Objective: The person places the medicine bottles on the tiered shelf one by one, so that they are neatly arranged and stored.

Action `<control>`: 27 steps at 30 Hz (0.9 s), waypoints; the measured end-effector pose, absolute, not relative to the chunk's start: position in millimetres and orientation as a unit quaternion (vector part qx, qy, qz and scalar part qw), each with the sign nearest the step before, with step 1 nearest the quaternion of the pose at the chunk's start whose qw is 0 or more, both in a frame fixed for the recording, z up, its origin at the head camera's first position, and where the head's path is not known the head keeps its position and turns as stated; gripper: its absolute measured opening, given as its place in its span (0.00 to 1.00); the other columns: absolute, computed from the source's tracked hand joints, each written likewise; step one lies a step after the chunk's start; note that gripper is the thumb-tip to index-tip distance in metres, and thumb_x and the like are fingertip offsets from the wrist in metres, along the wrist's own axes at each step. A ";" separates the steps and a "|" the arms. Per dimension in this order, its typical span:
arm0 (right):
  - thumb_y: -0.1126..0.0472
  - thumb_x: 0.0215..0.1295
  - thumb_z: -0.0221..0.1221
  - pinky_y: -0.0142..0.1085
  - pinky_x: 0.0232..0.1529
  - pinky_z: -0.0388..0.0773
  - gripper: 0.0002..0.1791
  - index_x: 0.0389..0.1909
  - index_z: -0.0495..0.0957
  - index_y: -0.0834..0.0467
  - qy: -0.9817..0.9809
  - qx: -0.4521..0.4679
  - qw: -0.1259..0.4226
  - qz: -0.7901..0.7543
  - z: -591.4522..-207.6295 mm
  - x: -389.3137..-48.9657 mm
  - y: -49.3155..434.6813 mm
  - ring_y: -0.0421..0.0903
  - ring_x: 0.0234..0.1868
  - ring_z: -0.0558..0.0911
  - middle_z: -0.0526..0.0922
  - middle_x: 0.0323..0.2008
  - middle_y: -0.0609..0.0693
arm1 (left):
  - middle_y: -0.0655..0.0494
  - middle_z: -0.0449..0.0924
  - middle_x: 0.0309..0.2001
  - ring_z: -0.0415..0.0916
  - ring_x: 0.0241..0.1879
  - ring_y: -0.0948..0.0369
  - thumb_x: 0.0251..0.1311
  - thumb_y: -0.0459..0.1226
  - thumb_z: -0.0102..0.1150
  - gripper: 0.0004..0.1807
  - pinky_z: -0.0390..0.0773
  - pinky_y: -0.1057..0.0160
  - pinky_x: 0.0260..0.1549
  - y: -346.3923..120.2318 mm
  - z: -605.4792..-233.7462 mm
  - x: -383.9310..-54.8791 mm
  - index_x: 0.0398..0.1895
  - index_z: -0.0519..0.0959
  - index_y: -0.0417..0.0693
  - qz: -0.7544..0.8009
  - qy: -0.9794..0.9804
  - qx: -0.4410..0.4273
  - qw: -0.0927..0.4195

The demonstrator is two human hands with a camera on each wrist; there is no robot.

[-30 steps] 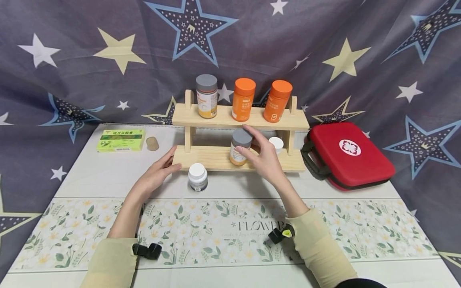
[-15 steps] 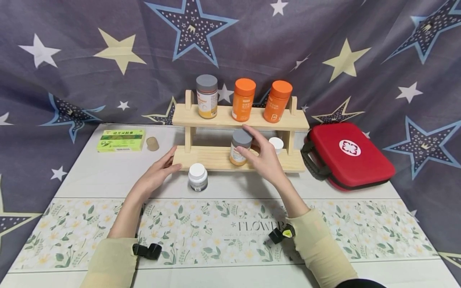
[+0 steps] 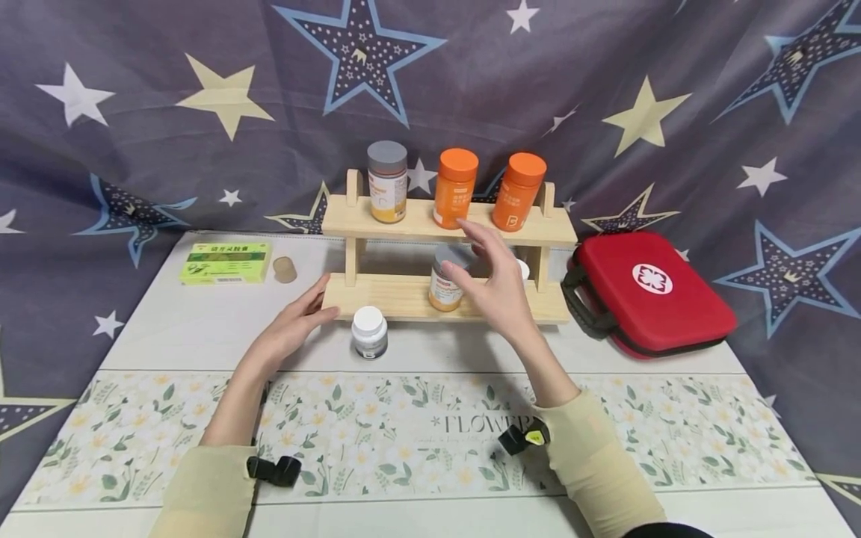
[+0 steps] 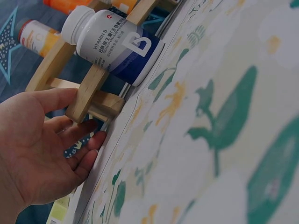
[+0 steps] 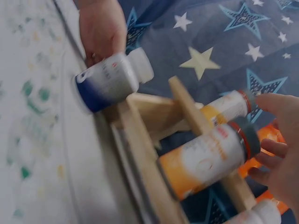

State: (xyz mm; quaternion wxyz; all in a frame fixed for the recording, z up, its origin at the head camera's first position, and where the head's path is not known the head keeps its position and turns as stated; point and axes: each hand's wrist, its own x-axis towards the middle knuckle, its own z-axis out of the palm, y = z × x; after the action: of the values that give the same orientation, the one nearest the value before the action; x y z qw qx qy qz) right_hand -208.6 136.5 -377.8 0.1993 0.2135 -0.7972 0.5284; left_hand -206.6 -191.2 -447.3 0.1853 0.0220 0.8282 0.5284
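At the left end of a two-tier wooden shelf (image 3: 390,294), my left hand (image 3: 285,326) grips the lower board. The left wrist view has the board's end (image 4: 86,95) between thumb and fingers. Centred on that board stands an upright grey-lidded bottle (image 3: 444,293) with a white and orange label. My right hand (image 3: 501,288) is spread just right of it, holding nothing; in the right wrist view its fingertips (image 5: 275,148) are near the lid. A white-capped vitamin B bottle (image 3: 369,340) stands on the table before the shelf. Another white cap (image 3: 523,269) is mostly hidden behind my right hand.
On the top board stand another grey-lidded bottle (image 3: 387,187) and two orange bottles (image 3: 455,190) (image 3: 518,196). A green medicine box (image 3: 225,263) and a small tan oval piece (image 3: 285,270) lie at the left. To the right is a red first-aid case (image 3: 659,299).
My right hand has let go of the grey-lidded bottle on the lower board, its fingers spreading and shifting slightly right and up. The left hand has stayed put.
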 end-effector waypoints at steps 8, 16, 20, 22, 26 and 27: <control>0.70 0.66 0.66 0.41 0.74 0.73 0.21 0.60 0.80 0.65 -0.710 0.248 0.285 0.595 -355.4 -203.3 114.1 0.46 0.64 0.79 0.81 0.58 0.58 | 0.48 0.44 0.85 0.40 0.84 0.46 0.75 0.54 0.53 0.45 0.44 0.40 0.82 -191.0 -447.4 -206.1 0.85 0.38 0.67 0.529 0.829 0.024 0.181; 0.73 0.65 0.64 0.41 0.67 0.80 0.15 0.52 0.82 0.71 -0.672 0.286 0.279 0.623 -351.4 -195.5 81.9 0.49 0.57 0.82 0.83 0.52 0.66 | 0.46 0.43 0.85 0.40 0.84 0.46 0.75 0.53 0.54 0.45 0.43 0.40 0.82 -192.3 -448.9 -206.2 0.85 0.38 0.66 0.535 0.825 0.024 0.180; 0.73 0.64 0.65 0.39 0.62 0.83 0.15 0.52 0.82 0.70 -0.688 0.309 0.241 0.610 -362.6 -193.3 69.8 0.56 0.54 0.84 0.84 0.52 0.64 | 0.46 0.43 0.85 0.40 0.84 0.45 0.75 0.53 0.53 0.45 0.43 0.39 0.82 -192.0 -448.9 -206.5 0.85 0.38 0.66 0.537 0.824 0.025 0.182; 0.72 0.65 0.65 0.38 0.62 0.83 0.17 0.55 0.81 0.68 -0.701 0.321 0.207 0.602 -368.7 -192.2 64.4 0.56 0.55 0.85 0.84 0.53 0.63 | 0.46 0.44 0.85 0.41 0.84 0.45 0.75 0.53 0.53 0.45 0.43 0.39 0.82 -191.8 -448.6 -206.7 0.85 0.38 0.66 0.537 0.823 0.025 0.182; 0.67 0.67 0.66 0.36 0.64 0.81 0.22 0.62 0.79 0.63 -0.737 0.328 0.129 0.577 -378.8 -189.2 56.7 0.50 0.60 0.83 0.83 0.58 0.58 | 0.47 0.45 0.85 0.42 0.84 0.46 0.75 0.54 0.54 0.45 0.44 0.39 0.82 -191.7 -448.3 -207.0 0.85 0.38 0.67 0.537 0.823 0.026 0.182; 0.66 0.68 0.66 0.36 0.65 0.81 0.23 0.63 0.78 0.61 -0.745 0.327 0.113 0.571 -381.1 -188.7 55.3 0.49 0.61 0.83 0.83 0.58 0.57 | 0.47 0.45 0.85 0.42 0.84 0.46 0.75 0.54 0.54 0.45 0.44 0.39 0.81 -191.6 -448.4 -207.1 0.85 0.38 0.67 0.537 0.823 0.028 0.182</control>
State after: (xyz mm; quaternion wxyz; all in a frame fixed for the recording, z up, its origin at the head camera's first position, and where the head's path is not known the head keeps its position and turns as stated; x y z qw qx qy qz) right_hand -188.7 55.3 -381.1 0.1131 0.3270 -0.7448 0.5706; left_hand -207.1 -191.6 -448.4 0.1820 0.0276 0.8231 0.5372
